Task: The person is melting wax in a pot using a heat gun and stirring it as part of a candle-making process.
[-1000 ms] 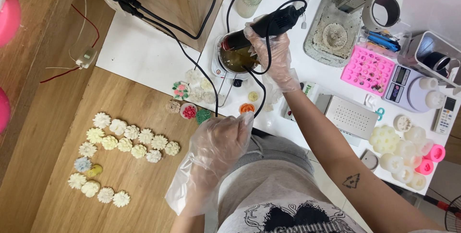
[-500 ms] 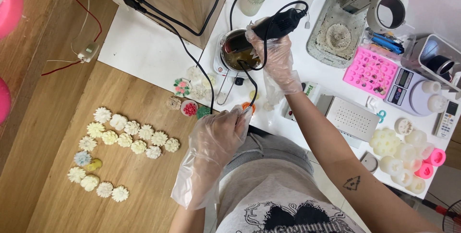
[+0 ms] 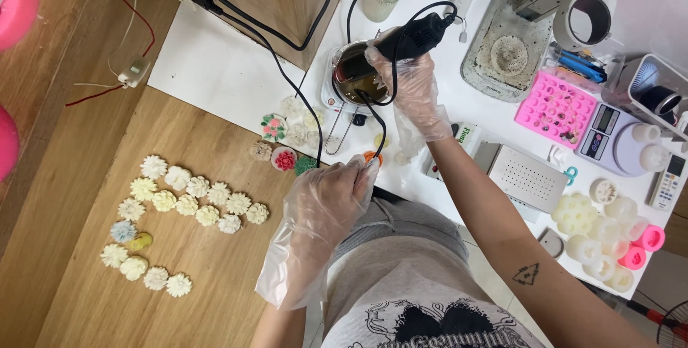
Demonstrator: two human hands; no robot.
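Black handheld heat gun (image 3: 401,40), clasped in the gloved right hand (image 3: 408,86), points its nozzle into a small metal pot of amber liquid (image 3: 356,79) on a white hotplate (image 3: 331,101). The gloved left hand (image 3: 326,201) pinches the gun's black power cord (image 3: 380,129) near the white table's (image 3: 215,68) edge. Cream flower-shaped castings (image 3: 186,205) lie on the wooden floor (image 3: 86,176).

I note clear, see-through plastic gloves on my left hand (image 3: 326,197) and right hand (image 3: 408,83). The heat gun (image 3: 401,41) and its cord (image 3: 287,79) are black. The flower casts (image 3: 183,205) are cream and white, one pale blue. The mould tray (image 3: 555,108) is pink.
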